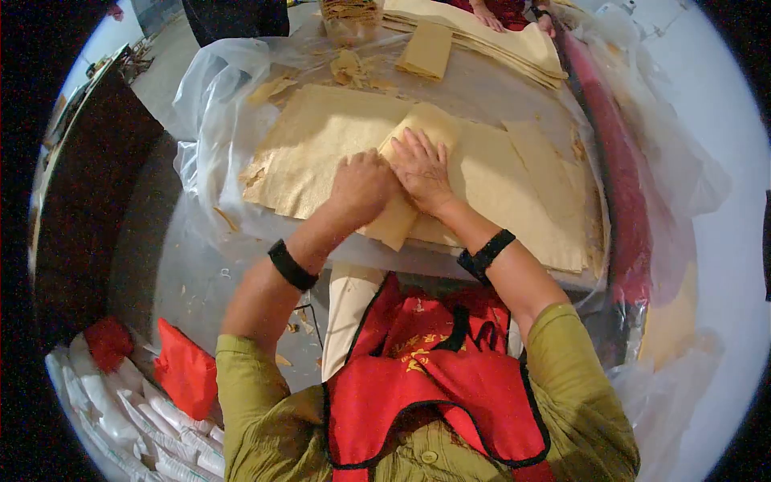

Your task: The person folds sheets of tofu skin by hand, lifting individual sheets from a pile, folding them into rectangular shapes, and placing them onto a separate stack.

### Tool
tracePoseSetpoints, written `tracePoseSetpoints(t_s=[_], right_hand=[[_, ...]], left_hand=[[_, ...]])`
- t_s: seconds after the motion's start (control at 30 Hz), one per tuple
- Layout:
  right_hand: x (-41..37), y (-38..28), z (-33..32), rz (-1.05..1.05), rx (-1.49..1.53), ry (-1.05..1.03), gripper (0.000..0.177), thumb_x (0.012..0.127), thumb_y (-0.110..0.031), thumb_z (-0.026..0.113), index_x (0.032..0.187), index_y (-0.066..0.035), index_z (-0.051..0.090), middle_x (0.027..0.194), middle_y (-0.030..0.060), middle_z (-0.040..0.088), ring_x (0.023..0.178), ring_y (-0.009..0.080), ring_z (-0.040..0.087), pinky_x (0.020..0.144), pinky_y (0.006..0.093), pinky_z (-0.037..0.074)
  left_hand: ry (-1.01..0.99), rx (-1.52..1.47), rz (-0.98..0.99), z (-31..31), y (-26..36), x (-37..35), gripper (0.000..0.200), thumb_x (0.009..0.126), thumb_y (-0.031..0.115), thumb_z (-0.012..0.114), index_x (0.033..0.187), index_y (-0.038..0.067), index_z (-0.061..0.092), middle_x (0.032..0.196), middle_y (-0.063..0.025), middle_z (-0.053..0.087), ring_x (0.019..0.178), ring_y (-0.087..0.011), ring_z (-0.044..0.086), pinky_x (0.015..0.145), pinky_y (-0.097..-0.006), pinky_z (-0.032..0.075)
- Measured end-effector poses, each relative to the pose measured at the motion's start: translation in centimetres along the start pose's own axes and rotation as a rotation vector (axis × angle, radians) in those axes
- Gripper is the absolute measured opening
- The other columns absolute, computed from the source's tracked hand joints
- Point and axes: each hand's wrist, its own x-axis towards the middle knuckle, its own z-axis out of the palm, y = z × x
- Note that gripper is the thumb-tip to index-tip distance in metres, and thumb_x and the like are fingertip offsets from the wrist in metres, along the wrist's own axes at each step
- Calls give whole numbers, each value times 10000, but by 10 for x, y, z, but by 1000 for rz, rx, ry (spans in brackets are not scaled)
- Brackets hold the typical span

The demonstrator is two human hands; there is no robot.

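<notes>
A thin yellow-tan sheet (397, 221), folded into a long strip, lies slanted across larger flat sheets of the same material (321, 132). They look like tofu skin, though I cannot be sure. My left hand (365, 189) is closed with its fingers curled at the strip's left edge; the fingertips are hidden. Against it rests my right hand (422, 170), palm down and fingers spread over the strip, pressing on it. More of the flat sheets (522, 189) extend to the right, with ragged edges.
Clear plastic film (229, 104) covers the table. At the far side are a folded piece (426, 50), torn scraps (347, 68) and a stack of sheets (514, 48) with another person's hands (486, 14) beside it. White sacks (136, 402) lie on the floor at lower left.
</notes>
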Motion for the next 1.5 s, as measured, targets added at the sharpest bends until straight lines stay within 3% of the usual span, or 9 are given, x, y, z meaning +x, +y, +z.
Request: tracePoseSetpoints(t_s=[0.07, 0.1, 0.23, 0.53, 0.73, 1.1, 1.2, 1.4, 1.5], right_hand=[[0, 3, 3, -22, -9, -22, 454, 851, -297, 439, 1273, -142, 385, 1364, 105, 277, 1271, 293, 223, 1000, 525, 137], [-1, 6, 5, -36, -21, -42, 451, 852, -294, 437, 1273, -141, 385, 1363, 104, 280, 1271, 292, 224, 1000, 524, 138], [4, 19, 5, -122, -29, -99, 449, 856, -296, 428, 1271, -130, 385, 1361, 108, 286, 1270, 296, 229, 1000, 521, 150], [46, 47, 13, -207, -88, -77, 465, 863, -314, 407, 1271, -95, 367, 1336, 122, 310, 1246, 311, 257, 958, 531, 228], [46, 38, 2, 240, -19, -23, 581, 828, -334, 470, 1284, -19, 295, 1344, 209, 254, 1245, 368, 234, 995, 534, 191], [-39, -3, 25, 507, 867, 593, 756, 726, -91, 618, 1310, 35, 155, 1313, 222, 293, 1212, 332, 311, 1001, 356, 266], [-45, -5, 11, 613, 1365, 689, 626, 711, -62, 626, 1238, 40, 303, 1174, 195, 455, 1080, 278, 458, 911, 327, 372], [-82, 15, -22, 882, 1528, 401, 299, 666, -13, 636, 944, 1, 525, 864, 106, 598, 773, 222, 587, 695, 334, 487], [-69, 65, -54, 788, 1655, 317, 339, 662, -30, 643, 983, -11, 537, 841, 95, 603, 711, 229, 593, 624, 351, 501]], left_hand=[[169, -32, 52, 8, 12, -10, 508, 791, 379, 526, 1102, -16, 456, 1175, -226, 443, 1108, -385, 407, 904, -444, 360], [-40, -142, -30, -2, 19, -11, 662, 771, 468, 514, 1172, -42, 383, 1279, -247, 331, 1208, -399, 286, 982, -490, 245], [155, -102, -36, 39, 20, -24, 815, 756, 566, 468, 1259, -46, 277, 1352, -241, 221, 1277, -377, 180, 1006, -524, 161], [206, -93, -42, 42, 22, -23, 807, 753, 564, 470, 1227, -73, 333, 1336, -240, 249, 1260, -375, 207, 1003, -510, 160], [239, -64, -52, 47, 22, -24, 794, 751, 547, 489, 1227, -70, 335, 1338, -231, 260, 1262, -360, 215, 1009, -494, 166], [328, -231, -108, 62, 29, -19, 562, 801, 331, 527, 1183, -57, 388, 1295, -240, 318, 1228, -391, 261, 987, -487, 220], [341, -291, -136, 64, 50, -20, 503, 798, 284, 536, 1160, -42, 408, 1285, -238, 324, 1208, -399, 281, 978, -481, 235], [439, -658, -48, 73, 74, -13, 468, 809, 229, 531, 1162, -58, 420, 1253, -252, 367, 1171, -401, 339, 971, -449, 275], [466, -835, -18, 55, 79, -21, 477, 818, 217, 526, 1181, -69, 407, 1247, -264, 374, 1176, -392, 348, 972, -414, 297]])
